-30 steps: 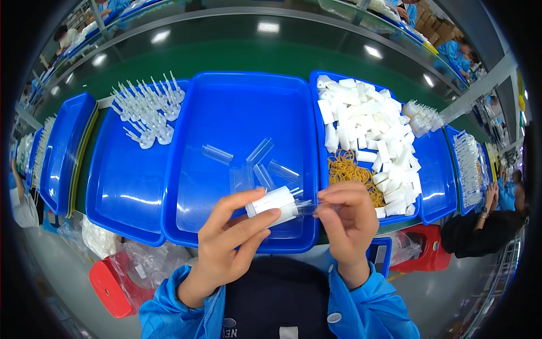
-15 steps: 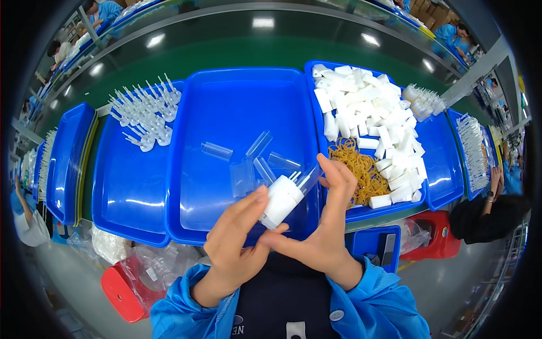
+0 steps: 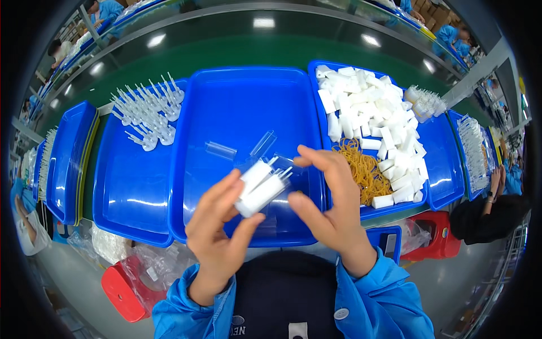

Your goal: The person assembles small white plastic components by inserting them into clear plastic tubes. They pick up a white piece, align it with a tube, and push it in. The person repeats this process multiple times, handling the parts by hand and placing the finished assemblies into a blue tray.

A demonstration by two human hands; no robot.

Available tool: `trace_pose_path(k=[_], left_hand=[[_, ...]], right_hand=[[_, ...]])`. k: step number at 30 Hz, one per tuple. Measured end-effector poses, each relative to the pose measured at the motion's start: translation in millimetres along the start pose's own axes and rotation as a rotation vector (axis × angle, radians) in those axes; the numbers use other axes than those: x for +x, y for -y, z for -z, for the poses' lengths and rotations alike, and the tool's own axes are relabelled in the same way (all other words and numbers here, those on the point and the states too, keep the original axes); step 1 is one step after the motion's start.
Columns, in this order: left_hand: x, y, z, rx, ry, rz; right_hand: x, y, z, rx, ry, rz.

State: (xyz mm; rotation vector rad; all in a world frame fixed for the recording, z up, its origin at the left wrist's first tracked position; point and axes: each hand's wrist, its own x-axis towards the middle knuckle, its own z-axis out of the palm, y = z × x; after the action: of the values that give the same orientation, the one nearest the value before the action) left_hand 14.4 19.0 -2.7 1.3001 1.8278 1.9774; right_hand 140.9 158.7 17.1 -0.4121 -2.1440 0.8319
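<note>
My left hand [image 3: 213,229] grips a pair of white foam-like blocks [image 3: 265,194] side by side above the middle blue tray [image 3: 248,90]. Thin white prongs stick out of their upper right ends. My right hand [image 3: 334,206] is beside them, thumb and forefinger spread, with nothing clearly between the fingers. Several clear plastic sleeves lie in the tray beneath; one sleeve [image 3: 221,150] is at the left and another sleeve [image 3: 262,144] farther back. Other clear pieces are partly hidden by the blocks and my hands.
Many white blocks [image 3: 361,101] and brown rubber bands [image 3: 364,172] fill the right tray. White pronged parts [image 3: 148,110] stand in the left tray [image 3: 130,192]. Red stools [image 3: 125,291] and plastic bags sit below the table edge. Other people work at the far benches.
My right hand has opened and drawn away from the blocks. My left hand has moved slightly left with them, and two blocks now show apart.
</note>
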Motion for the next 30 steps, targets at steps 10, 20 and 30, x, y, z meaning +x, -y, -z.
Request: trace_pose_path(k=[10,20,30], left_hand=[[6,2,19,-0.308,0.017,0.106],[2,-4,8,-0.216,0.082,0.081],[-2,-8,8,-0.298,0.124,0.13]], right_hand=[[9,-16,-5,-0.443,0.255,-0.069],[-20,-5,27,0.785,0.038,-0.399],[-26,-13,27,0.651,-0.183,-0.327]])
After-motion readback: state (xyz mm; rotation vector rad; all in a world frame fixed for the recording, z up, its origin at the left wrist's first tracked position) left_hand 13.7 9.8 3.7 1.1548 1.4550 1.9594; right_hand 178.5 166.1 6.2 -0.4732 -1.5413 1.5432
